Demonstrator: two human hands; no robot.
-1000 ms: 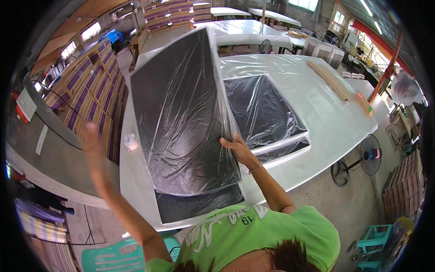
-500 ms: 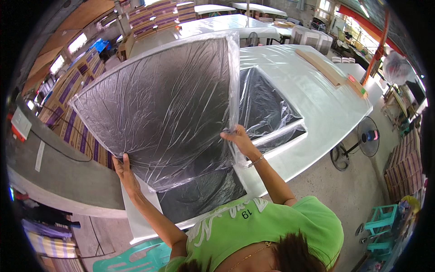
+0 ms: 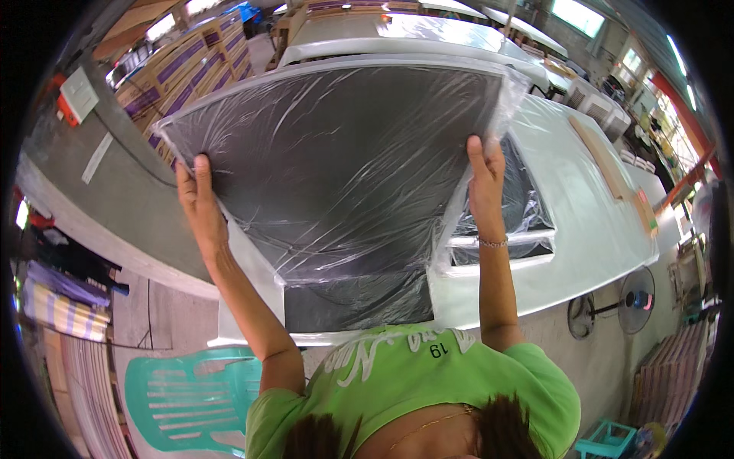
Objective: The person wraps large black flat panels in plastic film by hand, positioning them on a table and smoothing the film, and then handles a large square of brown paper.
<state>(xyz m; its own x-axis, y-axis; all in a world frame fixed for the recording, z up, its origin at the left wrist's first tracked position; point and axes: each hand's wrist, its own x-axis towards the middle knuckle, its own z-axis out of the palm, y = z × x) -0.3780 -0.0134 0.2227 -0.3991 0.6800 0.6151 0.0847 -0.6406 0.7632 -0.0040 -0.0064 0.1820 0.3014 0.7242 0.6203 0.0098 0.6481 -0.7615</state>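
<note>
A large dark panel with a white frame, wrapped in wrinkled clear plastic, is held up and tilted above the white-covered table. My left hand grips its left edge, thumb on the dark face and fingers behind. On the right edge my right hand does the same. Below its near edge lies another plastic-covered dark panel, partly hidden by the raised one. Beside my right forearm, on the table, more wrapped dark panels with white frames are partly covered.
The white table carries a brown cardboard strip. Left is a grey concrete ledge, with stacked cartons beyond. A green plastic chair stands near left, a floor fan at right. Another covered table is behind.
The panel has been raised and levelled out in my hands. My right hand has moved up along its right edge and my left hand up its left edge. The view has turned.
</note>
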